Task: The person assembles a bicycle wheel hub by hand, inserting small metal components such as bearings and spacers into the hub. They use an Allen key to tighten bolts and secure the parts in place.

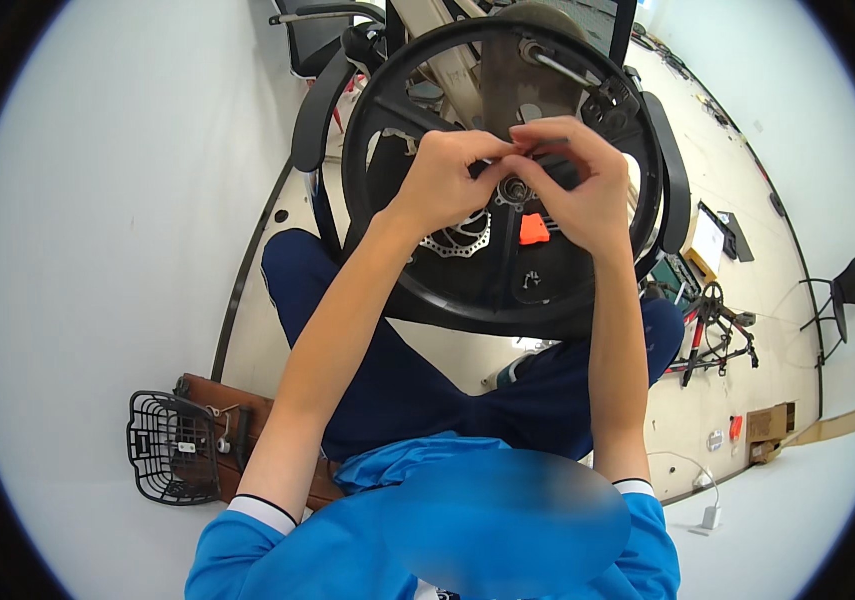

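While the black wheel (pixel 505 262) is lying flat between the two armrests of the black chair (pixel 669 180), both hands are working above its centre. The left hand (pixel 447 180) is reaching in from the chair's left side, its fingers curling and its thumb and index fingertip closing toward each other. The right hand (pixel 592 190) is arching in from the chair's right side, its fingers bending over and its thumb pointing toward the left fingertips. The fingertips of both hands are converging just beyond the metal hub (pixel 515 190); whether they are gripping a small part cannot be told, as the fingers are hiding the space between them. The hub is facing upward at the middle of the wheel, near the right thumb. A silver brake disc (pixel 467 238) is showing between the spokes, to the left of the hub and toward the near edge of the chair. An orange piece (pixel 534 229) is lying on the near side of the hub, beneath the right wrist. Small metal parts (pixel 532 280) are resting closer to the chair's near edge; their exact type is too small to identify. A silver rod (pixel 564 68) is extending along the far right part of the wheel. On the floor, a black wire basket (pixel 169 450) is standing to the person's left, and bicycle parts (pixel 715 335) are lying to the right of the chair.
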A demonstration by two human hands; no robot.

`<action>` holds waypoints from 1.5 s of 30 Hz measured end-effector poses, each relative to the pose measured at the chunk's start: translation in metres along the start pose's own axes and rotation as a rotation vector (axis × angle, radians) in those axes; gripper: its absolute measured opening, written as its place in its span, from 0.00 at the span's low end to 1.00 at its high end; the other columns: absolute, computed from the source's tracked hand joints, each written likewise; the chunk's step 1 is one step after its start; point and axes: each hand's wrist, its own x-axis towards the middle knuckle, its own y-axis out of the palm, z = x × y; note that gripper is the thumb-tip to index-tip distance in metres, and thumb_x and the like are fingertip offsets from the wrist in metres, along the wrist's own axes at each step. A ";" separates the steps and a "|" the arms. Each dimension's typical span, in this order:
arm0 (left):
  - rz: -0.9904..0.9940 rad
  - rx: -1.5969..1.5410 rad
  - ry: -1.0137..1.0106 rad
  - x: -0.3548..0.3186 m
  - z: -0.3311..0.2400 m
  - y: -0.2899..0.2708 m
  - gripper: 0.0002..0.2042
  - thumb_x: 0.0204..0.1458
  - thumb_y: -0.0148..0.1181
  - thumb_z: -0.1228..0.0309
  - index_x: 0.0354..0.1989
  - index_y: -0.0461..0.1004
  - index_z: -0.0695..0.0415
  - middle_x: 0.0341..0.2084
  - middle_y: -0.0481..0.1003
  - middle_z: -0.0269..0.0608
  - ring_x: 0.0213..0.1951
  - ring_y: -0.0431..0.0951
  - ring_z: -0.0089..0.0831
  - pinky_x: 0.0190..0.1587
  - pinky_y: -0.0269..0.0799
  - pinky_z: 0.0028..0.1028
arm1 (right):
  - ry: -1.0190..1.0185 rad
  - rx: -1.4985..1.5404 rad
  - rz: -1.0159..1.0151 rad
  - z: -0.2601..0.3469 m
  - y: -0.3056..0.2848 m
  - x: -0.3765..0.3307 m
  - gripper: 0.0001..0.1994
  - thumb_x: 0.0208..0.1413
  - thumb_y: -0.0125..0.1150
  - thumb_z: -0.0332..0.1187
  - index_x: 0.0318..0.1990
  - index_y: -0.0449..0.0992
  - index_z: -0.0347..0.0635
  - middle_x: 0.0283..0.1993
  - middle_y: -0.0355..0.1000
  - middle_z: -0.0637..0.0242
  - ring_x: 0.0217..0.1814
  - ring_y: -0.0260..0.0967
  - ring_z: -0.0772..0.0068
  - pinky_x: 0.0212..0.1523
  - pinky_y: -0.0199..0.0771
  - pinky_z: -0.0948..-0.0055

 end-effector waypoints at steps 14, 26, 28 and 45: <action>0.111 -0.031 -0.011 -0.001 0.005 -0.003 0.10 0.48 0.67 0.80 0.40 0.81 0.63 0.32 0.81 0.44 0.34 0.82 0.37 0.39 0.76 0.28 | 0.201 0.082 -0.014 -0.008 -0.001 -0.011 0.07 0.53 0.70 0.20 0.40 0.86 0.34 0.34 0.84 0.63 0.35 0.80 0.80 0.38 0.78 0.82; -0.050 0.090 -0.041 -0.011 -0.007 0.011 0.11 0.51 0.66 0.82 0.43 0.83 0.60 0.35 0.83 0.44 0.37 0.84 0.35 0.42 0.78 0.27 | 0.216 0.123 -0.276 0.017 -0.055 -0.063 0.06 0.57 0.64 0.14 0.42 0.80 0.22 0.41 0.82 0.50 0.45 0.82 0.63 0.51 0.83 0.70; -0.225 0.206 0.032 -0.022 -0.023 0.011 0.10 0.50 0.66 0.83 0.40 0.83 0.60 0.34 0.83 0.43 0.36 0.84 0.35 0.42 0.78 0.28 | 0.301 0.163 -0.385 0.015 -0.070 -0.097 0.06 0.57 0.64 0.14 0.42 0.79 0.22 0.41 0.82 0.50 0.44 0.82 0.62 0.52 0.83 0.68; 0.830 0.480 -0.202 -0.087 -0.012 0.141 0.05 0.46 0.60 0.83 0.32 0.76 0.63 0.36 0.75 0.50 0.45 0.78 0.46 0.49 0.79 0.39 | 0.688 0.554 -0.633 -0.019 -0.079 -0.245 0.04 0.61 0.65 0.22 0.41 0.80 0.28 0.37 0.82 0.54 0.38 0.82 0.63 0.43 0.83 0.71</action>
